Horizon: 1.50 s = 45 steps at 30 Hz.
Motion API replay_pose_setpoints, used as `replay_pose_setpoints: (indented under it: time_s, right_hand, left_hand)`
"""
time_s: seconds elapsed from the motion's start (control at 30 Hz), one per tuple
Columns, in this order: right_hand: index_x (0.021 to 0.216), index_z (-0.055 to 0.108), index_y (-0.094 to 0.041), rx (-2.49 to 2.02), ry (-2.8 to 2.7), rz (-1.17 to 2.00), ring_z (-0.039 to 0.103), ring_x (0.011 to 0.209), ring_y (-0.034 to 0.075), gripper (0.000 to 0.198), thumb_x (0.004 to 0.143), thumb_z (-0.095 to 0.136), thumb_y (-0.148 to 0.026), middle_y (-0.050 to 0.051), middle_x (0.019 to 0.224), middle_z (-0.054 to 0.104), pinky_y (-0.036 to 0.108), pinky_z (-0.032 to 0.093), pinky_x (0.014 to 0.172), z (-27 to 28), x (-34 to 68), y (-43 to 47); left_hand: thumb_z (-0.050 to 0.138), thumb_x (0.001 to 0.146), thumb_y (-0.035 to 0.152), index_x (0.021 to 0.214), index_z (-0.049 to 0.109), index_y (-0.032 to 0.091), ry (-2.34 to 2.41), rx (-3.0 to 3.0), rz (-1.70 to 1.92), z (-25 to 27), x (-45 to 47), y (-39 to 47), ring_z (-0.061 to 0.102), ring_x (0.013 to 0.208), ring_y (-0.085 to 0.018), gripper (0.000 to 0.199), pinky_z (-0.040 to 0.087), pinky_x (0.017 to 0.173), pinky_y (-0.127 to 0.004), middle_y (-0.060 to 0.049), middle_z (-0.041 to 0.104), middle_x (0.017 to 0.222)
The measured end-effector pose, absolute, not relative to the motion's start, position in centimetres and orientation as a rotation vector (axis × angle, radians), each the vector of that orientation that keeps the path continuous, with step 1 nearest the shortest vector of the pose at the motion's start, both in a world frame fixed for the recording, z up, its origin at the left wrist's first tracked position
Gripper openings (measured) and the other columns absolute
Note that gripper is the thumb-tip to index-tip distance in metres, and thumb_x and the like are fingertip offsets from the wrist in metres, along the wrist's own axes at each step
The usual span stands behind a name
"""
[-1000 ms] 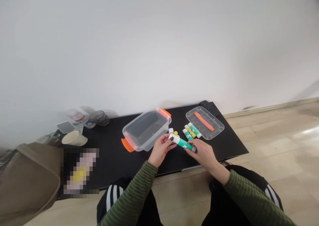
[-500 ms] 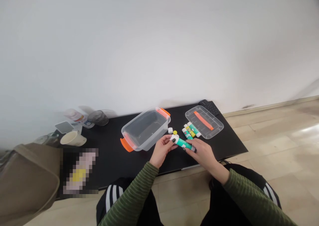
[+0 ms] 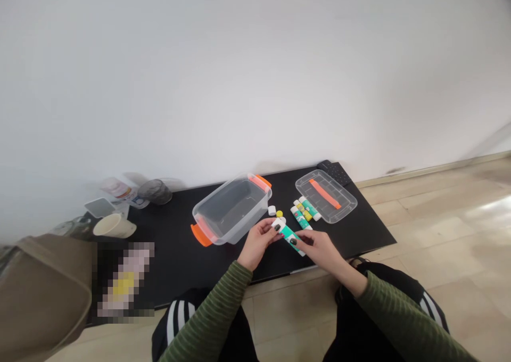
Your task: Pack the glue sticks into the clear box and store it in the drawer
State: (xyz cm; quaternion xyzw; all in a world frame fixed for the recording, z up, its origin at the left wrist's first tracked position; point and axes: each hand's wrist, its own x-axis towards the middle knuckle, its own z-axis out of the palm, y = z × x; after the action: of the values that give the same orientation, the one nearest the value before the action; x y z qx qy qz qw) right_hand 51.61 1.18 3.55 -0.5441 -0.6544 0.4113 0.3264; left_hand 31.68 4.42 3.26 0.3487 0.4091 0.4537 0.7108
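- The left forearm [image 3: 209, 311], green-sleeved, comes in from seven o'clock and points toward one.
- The left hand [image 3: 256, 243] pinches, thumb and fingers pressed together, dark thumbnail uppermost.
- The right forearm [image 3: 403, 315], sleeved alike, comes in from five o'clock and points toward ten.
- The right hand [image 3: 320, 250] grips too; its lower fingers seem curled, though mostly hidden.
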Motion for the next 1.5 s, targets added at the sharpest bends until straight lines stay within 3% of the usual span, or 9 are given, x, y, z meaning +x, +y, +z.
replay_pose_setpoints:
  time_s: [0.23, 0.43, 0.57, 0.7, 0.97, 1.27, 1.5]
  right_hand:
    - [0.087, 0.07, -0.018, -1.406, -1.685, 1.281, 0.058, 0.06, 0.013, 0.031, 0.085, 0.058, -0.046, 0.0, 0.069, 0.067, 0.022, 0.042, 0.055, 3.0, 51.4, 1.5]
    - [0.077, 0.064, -0.02, -1.634, -1.871, 1.037, 0.059, 0.062, 0.014, 0.024, 0.086, 0.056, -0.04, -0.001, 0.068, 0.066, 0.023, 0.04, 0.059, 3.1, 52.0, 2.8]
    - [0.085, 0.065, -0.02, -1.84, -1.955, 0.714, 0.066, 0.073, 0.018, 0.021, 0.088, 0.054, -0.039, 0.003, 0.076, 0.07, 0.025, 0.041, 0.064, 2.4, 52.4, 3.8]
    - [0.094, 0.065, -0.02, -2.044, -2.02, 0.488, 0.068, 0.079, 0.023, 0.026, 0.089, 0.052, -0.042, 0.008, 0.083, 0.072, 0.028, 0.044, 0.066, 1.4, 52.2, 4.5]
    - [0.104, 0.061, -0.018, -2.131, -2.212, 0.389, 0.069, 0.084, 0.027, 0.032, 0.09, 0.051, -0.045, 0.014, 0.096, 0.071, 0.032, 0.049, 0.067, 0.9, 49.9, 5.3]
    - [0.103, 0.063, -0.016, -2.044, -2.326, 0.25, 0.066, 0.094, 0.026, 0.034, 0.095, 0.046, -0.045, 0.016, 0.102, 0.068, 0.03, 0.049, 0.069, 0.8, 48.6, 4.9]
    - [0.11, 0.061, -0.019, -2.102, -2.218, 0.174, 0.063, 0.1, 0.025, 0.025, 0.096, 0.045, -0.032, 0.014, 0.11, 0.066, 0.029, 0.049, 0.07, 1.3, 50.5, 6.3]
  left_hand:
    - [0.078, 0.074, 0.037, 0.11, 0.068, 0.014, 0.949, 0.866, 0.989, 2.4, 32.2, 4.6, 0.066, 0.095, -0.02, 0.044, 0.052, 0.089, -0.035, -0.011, 0.071, 0.109]
    - [0.057, 0.089, 0.042, 0.11, 0.07, 0.021, 1.266, 1.382, 0.986, 0.9, 33.1, 5.8, 0.063, 0.08, -0.019, 0.032, 0.049, 0.082, -0.033, -0.007, 0.071, 0.099]
    - [0.054, 0.089, 0.029, 0.113, 0.068, 0.024, 1.405, 1.682, 0.881, 0.0, 33.4, 6.3, 0.061, 0.086, -0.022, 0.028, 0.044, 0.088, -0.034, -0.007, 0.068, 0.097]
    - [0.053, 0.087, 0.024, 0.122, 0.061, 0.026, 1.54, 1.916, 0.614, -0.6, 33.3, 6.1, 0.061, 0.088, -0.021, 0.036, 0.044, 0.081, -0.03, -0.007, 0.061, 0.099]
    - [0.052, 0.088, 0.021, 0.113, 0.056, 0.023, 1.641, 2.158, 0.433, -1.1, 33.0, 5.8, 0.06, 0.089, -0.02, 0.026, 0.046, 0.072, -0.028, -0.009, 0.049, 0.114]
    - [0.051, 0.085, 0.012, 0.109, 0.055, 0.02, 1.57, 2.119, 0.418, -1.1, 32.8, 5.8, 0.059, 0.096, -0.02, 0.025, 0.046, 0.086, -0.032, -0.009, 0.054, 0.114]
    - [0.049, 0.087, 0.013, 0.108, 0.057, 0.02, 1.585, 2.125, 0.384, -1.0, 32.3, 5.8, 0.061, 0.094, -0.021, 0.024, 0.044, 0.083, -0.031, -0.01, 0.055, 0.112]
